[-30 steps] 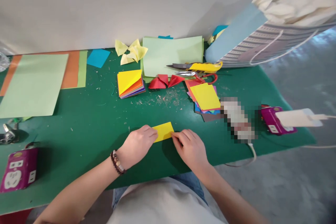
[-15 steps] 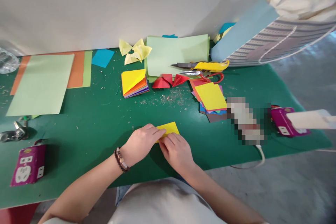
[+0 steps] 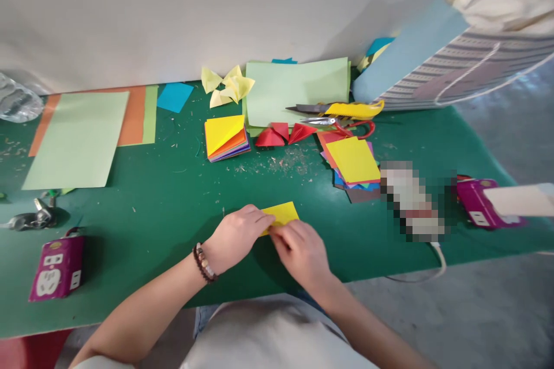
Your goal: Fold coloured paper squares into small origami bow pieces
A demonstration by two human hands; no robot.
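A small yellow paper (image 3: 283,213) lies near the front of the green table, partly covered by my fingers. My left hand (image 3: 237,236), with beaded bracelets at the wrist, is closed on the paper's left part. On its lower right edge, the fingers and thumb of my right hand (image 3: 303,251) are pinched together. The two hands nearly meet at the fingertips. Beyond them sit a stack of coloured papers (image 3: 225,137), red folded pieces (image 3: 272,136) and a fanned pile topped by yellow sheets (image 3: 355,160).
Pale green sheets (image 3: 298,89) carry yellow-handled pliers (image 3: 352,109) and red-handled scissors (image 3: 361,128). Pale yellow folded pieces (image 3: 234,86) lie behind. Purple boxes (image 3: 58,265) stand at both sides. A paper bag (image 3: 415,52) rises at the back right; a cable hangs over the front edge.
The whole view has shifted slightly, with table items appearing further right. My right hand has turned a little at the paper's edge; both hands still hold the yellow paper.
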